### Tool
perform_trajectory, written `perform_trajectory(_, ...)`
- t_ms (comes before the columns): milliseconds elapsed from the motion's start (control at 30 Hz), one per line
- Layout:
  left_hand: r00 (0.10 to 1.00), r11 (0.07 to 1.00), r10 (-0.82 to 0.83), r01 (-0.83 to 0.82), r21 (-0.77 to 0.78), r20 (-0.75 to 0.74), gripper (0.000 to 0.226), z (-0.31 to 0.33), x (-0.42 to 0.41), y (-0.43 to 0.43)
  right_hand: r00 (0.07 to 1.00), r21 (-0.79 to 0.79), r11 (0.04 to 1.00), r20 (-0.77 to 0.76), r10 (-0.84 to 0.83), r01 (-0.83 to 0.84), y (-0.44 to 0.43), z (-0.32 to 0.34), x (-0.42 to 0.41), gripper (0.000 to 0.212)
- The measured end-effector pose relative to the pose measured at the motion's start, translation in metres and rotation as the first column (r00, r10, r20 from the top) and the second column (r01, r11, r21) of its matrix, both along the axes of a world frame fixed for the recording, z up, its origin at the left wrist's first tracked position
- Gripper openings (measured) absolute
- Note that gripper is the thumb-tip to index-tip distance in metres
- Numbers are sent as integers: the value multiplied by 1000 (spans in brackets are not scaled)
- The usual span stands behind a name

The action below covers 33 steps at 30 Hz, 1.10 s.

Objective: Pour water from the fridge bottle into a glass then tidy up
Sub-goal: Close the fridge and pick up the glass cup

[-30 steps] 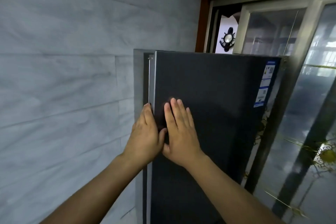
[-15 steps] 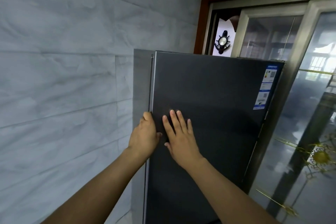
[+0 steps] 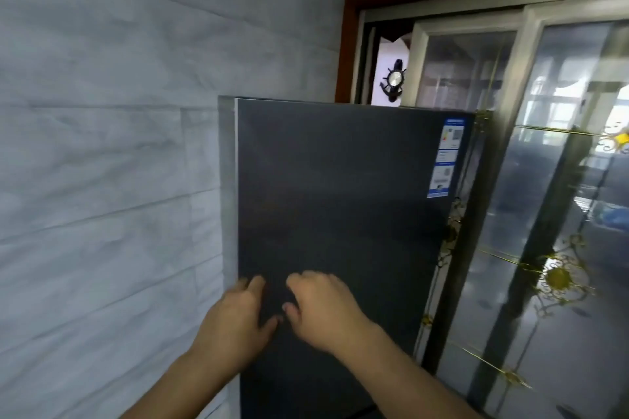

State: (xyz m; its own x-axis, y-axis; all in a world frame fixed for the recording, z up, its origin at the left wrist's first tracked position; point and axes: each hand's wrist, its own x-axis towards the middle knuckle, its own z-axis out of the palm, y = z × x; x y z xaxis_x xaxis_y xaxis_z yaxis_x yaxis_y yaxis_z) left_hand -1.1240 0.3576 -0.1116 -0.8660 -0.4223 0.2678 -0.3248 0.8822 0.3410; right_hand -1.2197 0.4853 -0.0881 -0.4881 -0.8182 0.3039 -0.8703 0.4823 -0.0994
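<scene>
The dark grey fridge door (image 3: 340, 187) stands shut in front of me, flush with its pale side panel. My left hand (image 3: 235, 323) is at the door's left edge, fingers loosely curled, holding nothing. My right hand (image 3: 323, 306) hovers beside it in front of the door face, fingers bent and empty. Both hands are low on the upper door and slightly blurred. No bottle or glass is in view.
A grey tiled wall (image 3: 102, 180) fills the left side, close to the fridge. To the right is a glass sliding door (image 3: 551, 248) with gold ornaments and a wooden frame. A blue and white label (image 3: 447, 156) sticks to the fridge door's upper right.
The fridge door went from slightly ajar to fully shut. Both hands have slid down and come off the door, the fingers curling from flat. My view has tilted upward.
</scene>
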Motion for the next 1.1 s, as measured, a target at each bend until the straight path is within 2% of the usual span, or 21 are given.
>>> perform_trajectory(100, 981, 992, -108, 97, 75, 160, 60, -16, -1, 42, 996, 64, 996, 72, -60, 55, 51, -10, 7, 14)
perform_trajectory(200, 951, 976, -199, 171, 135, 238, 70, -27, -18, 88, 966, 182, 972, 182, -183, 150, 109, -28, -3, 13)
perform_trajectory(300, 909, 959, -285, 272, 85, 304, 54, -30, -37, 140, 911, 281, 926, 255, -325, 252, 165, -39, -16, 14)
perform_trajectory(367, 892, 941, -333, 336, 47, 307, 43, -29, -53, 176, 869, 300, 894, 272, -414, 333, 206, -43, -21, 14)
perform_trajectory(600, 779, 800, -585, 600, 2, 226, 35, -26, -101, 278, 746, 266, 755, 158, -647, 599, 324, -45, -18, 26)
perform_trajectory(800, 562, 575, -795, 818, -9, 228, 22, -28, -122, 341, 544, 245, 561, 138, -828, 791, 383, -51, 9, 25)
perform_trajectory(967, 369, 361, -905, 929, -74, 211, 40, -32, -115, 394, 274, 241, 306, 158, -949, 921, 415, -53, 63, 19)
perform_trajectory(1033, 253, 242, -941, 967, -76, 227, 43, -36, -106, 415, 145, 274, 184, 155, -977, 944, 425, -54, 94, 9)
perform_trajectory(1100, 128, 116, -965, 991, -64, 230, 43, -41, -91, 435, 24, 286, 66, 146, -989, 956, 434, -55, 130, 14)
